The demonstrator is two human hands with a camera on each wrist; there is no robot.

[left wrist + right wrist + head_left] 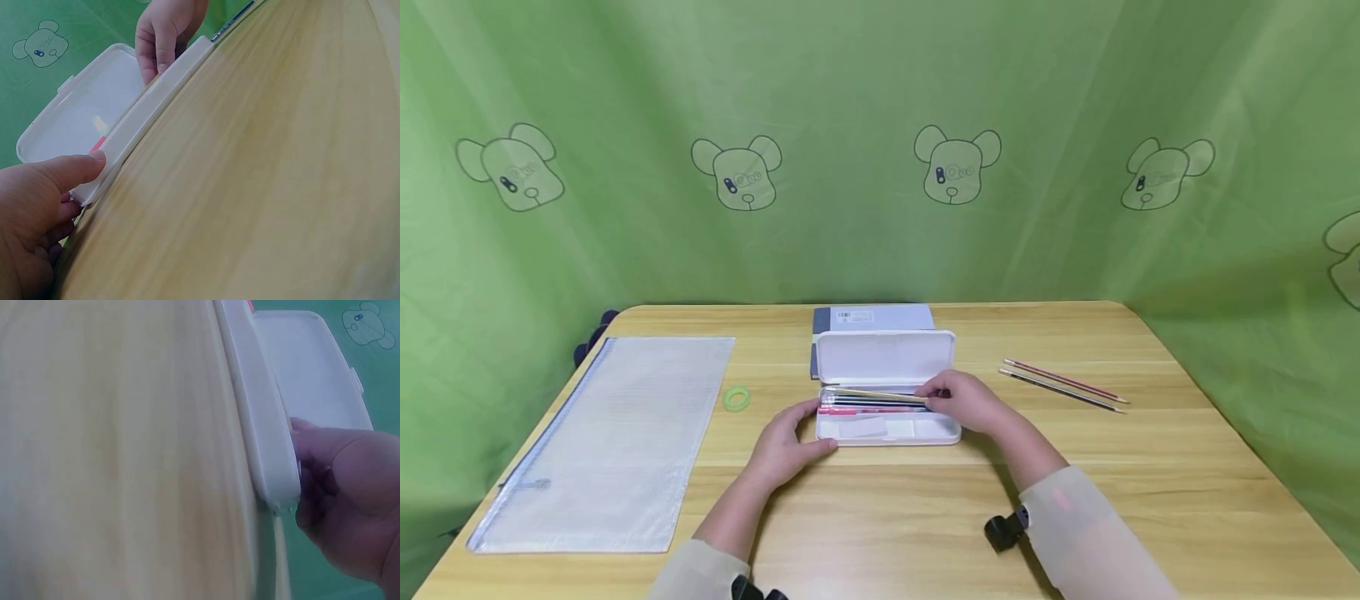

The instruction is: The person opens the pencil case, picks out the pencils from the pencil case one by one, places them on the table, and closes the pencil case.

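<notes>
An open white pencil case (886, 358) stands at the table's middle, its lid raised at the back. Several pencils (872, 400) and a pink-red one (850, 410) lie lengthwise inside, behind a white eraser (861, 427). My left hand (782, 446) grips the case's left end; in the left wrist view its thumb (84, 170) presses the front rim. At the right end, my right hand (973, 404) pinches the end of a yellowish pencil (880, 393) lying slightly aslant over the others. The right wrist view shows that hand (356, 487) behind the case wall, its fingertips partly hidden.
Behind the case lies a grey-blue box or book (880, 317). A clear mesh zip pouch (602, 442) covers the left side, with a green ring (736, 398) beside it. Two pencils, red (1067, 382) and dark (1060, 390), lie to the right. Green curtain surrounds the table (880, 517).
</notes>
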